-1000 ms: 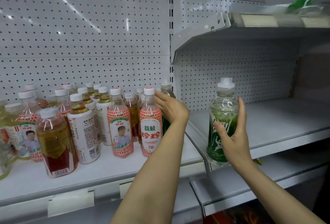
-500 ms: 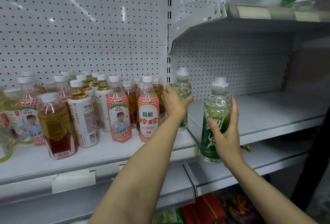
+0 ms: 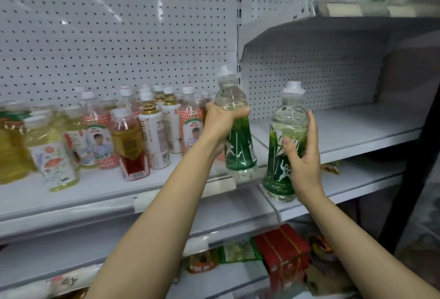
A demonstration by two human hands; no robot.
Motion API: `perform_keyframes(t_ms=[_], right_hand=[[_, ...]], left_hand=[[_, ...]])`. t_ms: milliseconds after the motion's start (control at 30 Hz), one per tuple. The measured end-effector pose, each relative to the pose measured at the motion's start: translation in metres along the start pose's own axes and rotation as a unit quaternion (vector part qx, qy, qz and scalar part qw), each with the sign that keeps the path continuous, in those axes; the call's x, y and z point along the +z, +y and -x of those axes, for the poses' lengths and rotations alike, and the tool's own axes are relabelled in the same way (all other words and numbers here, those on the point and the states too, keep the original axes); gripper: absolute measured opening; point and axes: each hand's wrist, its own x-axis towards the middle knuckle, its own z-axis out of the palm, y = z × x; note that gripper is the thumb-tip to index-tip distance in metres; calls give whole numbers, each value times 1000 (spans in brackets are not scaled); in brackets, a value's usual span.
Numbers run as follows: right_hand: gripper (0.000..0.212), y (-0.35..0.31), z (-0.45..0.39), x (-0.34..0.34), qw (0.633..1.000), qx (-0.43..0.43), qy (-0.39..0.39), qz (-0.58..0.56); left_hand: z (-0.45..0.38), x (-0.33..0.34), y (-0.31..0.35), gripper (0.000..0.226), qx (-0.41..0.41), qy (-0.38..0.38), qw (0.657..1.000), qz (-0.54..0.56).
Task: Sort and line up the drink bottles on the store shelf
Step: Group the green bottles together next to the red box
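My left hand (image 3: 220, 120) grips a clear bottle with a green label (image 3: 239, 148) around its shoulder, held above the right end of the left shelf (image 3: 100, 189). My right hand (image 3: 301, 153) grips a second green-labelled bottle (image 3: 281, 155) around its middle, in front of the edge of the bare right shelf (image 3: 357, 129). Both bottles are upright, side by side and apart. A crowd of mixed drink bottles (image 3: 152, 134) with white caps stands on the left shelf behind my left arm.
Large yellow bottles (image 3: 14, 151) stand at the far left. A pegboard back wall (image 3: 119, 36) runs behind. An upper shelf (image 3: 357, 24) overhangs the right bay. Red and green packaged goods (image 3: 283, 255) lie on the lowest shelf.
My left hand pulled a green-labelled bottle out from behind the red-labelled ones and lifted it forward and right. The right hand kept its bottle near the right shelf's edge.
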Motion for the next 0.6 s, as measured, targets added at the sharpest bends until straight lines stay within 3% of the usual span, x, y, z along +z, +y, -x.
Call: perform_keyframes(t_ms=[100,233,367,600], right_hand=[[67,-24,30,33,1000,17,-11,-23],[68,-51,72,80,997,40,-44,-41],[69,-76,108,129,994,47,-72,-62],[66,-111,145,224,982,47,-136,-126]], left_hand=[[43,-49,7,77,-9,-8,1000,-20],[100,-110,5,97,60,85,990,-100],[141,-164,-2,96,116,182,958,-189],[179,-264,1,82,142,322,907,-233]])
